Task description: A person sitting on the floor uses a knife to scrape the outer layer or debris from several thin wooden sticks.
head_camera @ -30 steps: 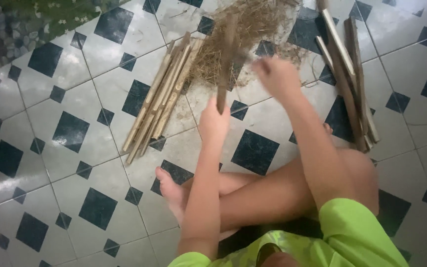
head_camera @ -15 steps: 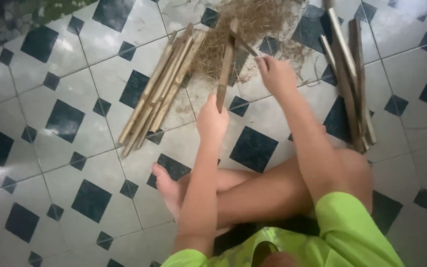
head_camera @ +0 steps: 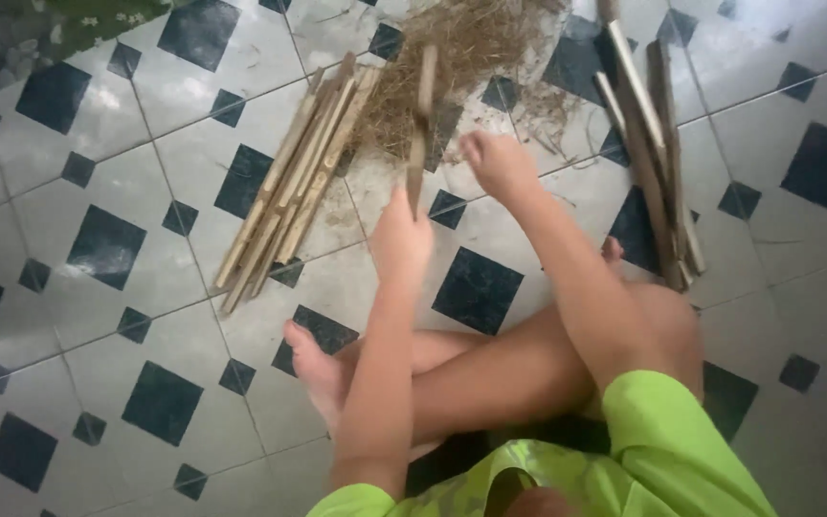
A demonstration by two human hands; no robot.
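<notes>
Head view: the left hand (head_camera: 402, 239) is gripping, fingers clamped, the lower end of an upright bamboo strip (head_camera: 420, 124) above the tiled floor (head_camera: 98, 144). The right hand (head_camera: 495, 163), fingers curled, is hovering beside it; whether it is holding anything cannot be told. The strip is looking light, stiff and splintery, best held low.

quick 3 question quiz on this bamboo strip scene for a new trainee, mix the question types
1. True or false: the left hand holds a strip upright.
2. Multiple choice: the pile of shavings lies (a) beside the knee, (b) at the top, beyond the hands, (c) on the lap.
3. Fill in: the right hand lies between the bundle of strips and the ____ sticks at right.

Key: 1 true; 2 b; 3 darker
</notes>
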